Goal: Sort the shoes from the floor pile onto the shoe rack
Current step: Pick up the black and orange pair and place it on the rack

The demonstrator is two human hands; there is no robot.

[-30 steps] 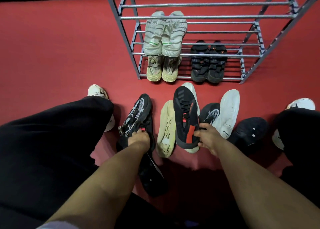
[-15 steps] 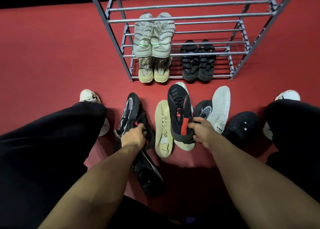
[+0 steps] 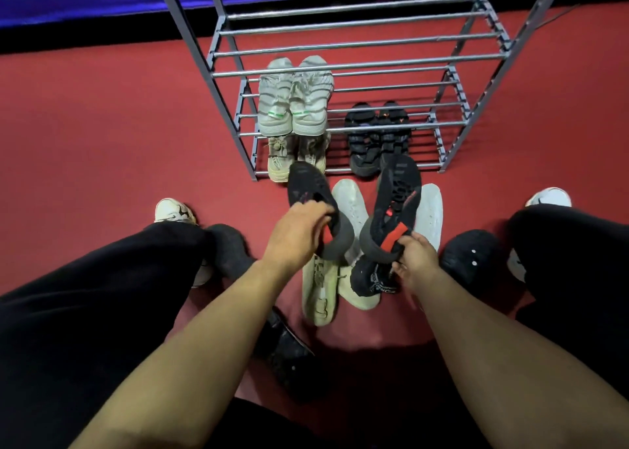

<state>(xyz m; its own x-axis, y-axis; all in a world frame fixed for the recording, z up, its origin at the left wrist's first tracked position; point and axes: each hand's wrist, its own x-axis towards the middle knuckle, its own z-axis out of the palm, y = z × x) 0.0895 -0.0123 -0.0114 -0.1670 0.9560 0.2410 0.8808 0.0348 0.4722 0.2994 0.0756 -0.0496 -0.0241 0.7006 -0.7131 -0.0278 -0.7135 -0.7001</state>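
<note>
**Black pair off the floor, rack still ahead**

Since the earlier frame: both black sneakers lifted clear of the pile, toes now angled toward the rack; view tilted up, more of the top tiers visible.

Nearest: a dark shoe (image 3: 289, 356) lying on the red floor (image 3: 85, 125) between the forearms, partly hidden under the left arm. Beside it, a cream shoe (image 3: 320, 288) on its side and a white shoe (image 3: 354, 207) sole-up, both directly under the lifted pair.

Mid: left hand (image 3: 296, 234) clamped on the heel collar of the left black sneaker (image 3: 306, 190), fingers curled over the rim. Right hand (image 3: 413, 258) pinched on the heel of the right black sneaker (image 3: 398, 190) near its red tab, thumb on top, lower fingers splayed beneath. Another black shoe (image 3: 371, 278) just under that hand; touching or not, cannot tell. A white sole (image 3: 430, 210) and a black studded shoe (image 3: 469, 261) off to the right.

Far: shoe rack (image 3: 340, 54) with a grey pair (image 3: 294, 98) on a middle tier, a beige pair (image 3: 296, 156) and black sandals (image 3: 377, 139) on the bottom tier.

Risks, judged:
- Heel-only holds, toes hanging forward: likely to pivot or slip out mid-reach.
- Toe tips snagging a front rail on entry; tier gaps look tight.
- Free space beside the grey pair; a careless push likely to nudge it through the bars.
- Lower fingers of the right hand dragging the shoe beneath along.
</note>
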